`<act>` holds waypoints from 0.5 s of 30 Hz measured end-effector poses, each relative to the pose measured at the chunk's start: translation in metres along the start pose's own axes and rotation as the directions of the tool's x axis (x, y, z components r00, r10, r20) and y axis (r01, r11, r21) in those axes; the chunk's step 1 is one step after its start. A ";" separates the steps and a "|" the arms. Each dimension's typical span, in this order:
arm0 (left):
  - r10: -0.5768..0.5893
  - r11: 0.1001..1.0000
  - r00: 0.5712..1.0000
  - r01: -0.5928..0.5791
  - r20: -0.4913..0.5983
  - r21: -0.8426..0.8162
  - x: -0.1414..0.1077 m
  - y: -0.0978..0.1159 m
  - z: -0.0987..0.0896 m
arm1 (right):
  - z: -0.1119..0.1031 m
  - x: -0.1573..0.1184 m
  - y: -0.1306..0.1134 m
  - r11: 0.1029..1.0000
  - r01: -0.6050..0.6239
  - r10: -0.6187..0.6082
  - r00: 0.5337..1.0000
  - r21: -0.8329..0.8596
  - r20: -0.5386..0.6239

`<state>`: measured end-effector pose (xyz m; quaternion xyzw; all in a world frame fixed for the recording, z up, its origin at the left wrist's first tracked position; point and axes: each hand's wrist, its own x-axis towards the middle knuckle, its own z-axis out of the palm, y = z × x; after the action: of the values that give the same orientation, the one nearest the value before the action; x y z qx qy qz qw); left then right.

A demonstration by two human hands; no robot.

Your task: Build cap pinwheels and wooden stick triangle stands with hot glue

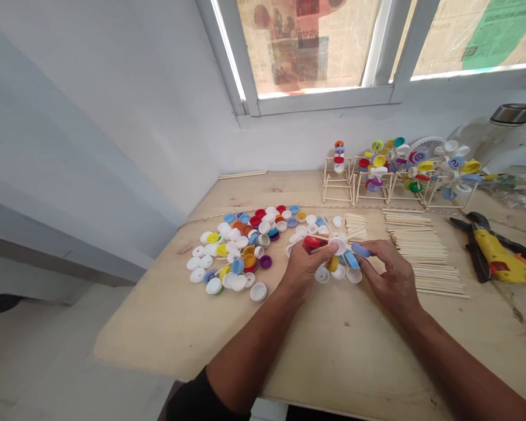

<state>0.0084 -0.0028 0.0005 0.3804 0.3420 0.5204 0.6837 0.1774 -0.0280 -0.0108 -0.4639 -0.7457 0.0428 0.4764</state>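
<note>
My left hand (pixel 305 263) is closed, pinching the white bottle cap (pixel 338 244) from which thin wooden sticks (pixel 318 237) stick out. A red cap (pixel 312 241) sits by its fingers, and a blue cap (pixel 350 259) is beside the white one. Between the thumb and fingers of my right hand (pixel 392 275) is a periwinkle bottle cap (pixel 360 250), close to a stick's end; whether the stick enters it, I cannot tell. Beneath the hands lie white caps (pixel 322 275) and a yellow cap (pixel 332 264), partly covered.
Loose coloured caps (pixel 239 282) spread to the left. Short sticks (pixel 356 225) and longer sticks (pixel 421 245) lie in rows behind and right. A yellow glue gun (pixel 499 254) rests at the right. Stick frames bearing cap wheels (pixel 379 169) stand along the wall.
</note>
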 end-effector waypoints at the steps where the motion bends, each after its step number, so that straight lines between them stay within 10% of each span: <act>1: -0.002 1.000 1.000 0.002 -0.009 0.003 0.000 0.000 -0.001 | 0.001 0.000 0.000 1.000 -0.007 0.007 1.000 0.000 0.011; 15: 0.063 0.985 0.991 -0.043 -0.121 0.166 -0.003 0.012 -0.003 | -0.012 0.001 -0.002 0.978 -0.196 0.198 0.980 0.075 -0.022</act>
<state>-0.0002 -0.0033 0.0098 0.4107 0.4156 0.5315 0.6133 0.1855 -0.0326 -0.0023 -0.5186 -0.6869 0.1101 0.4971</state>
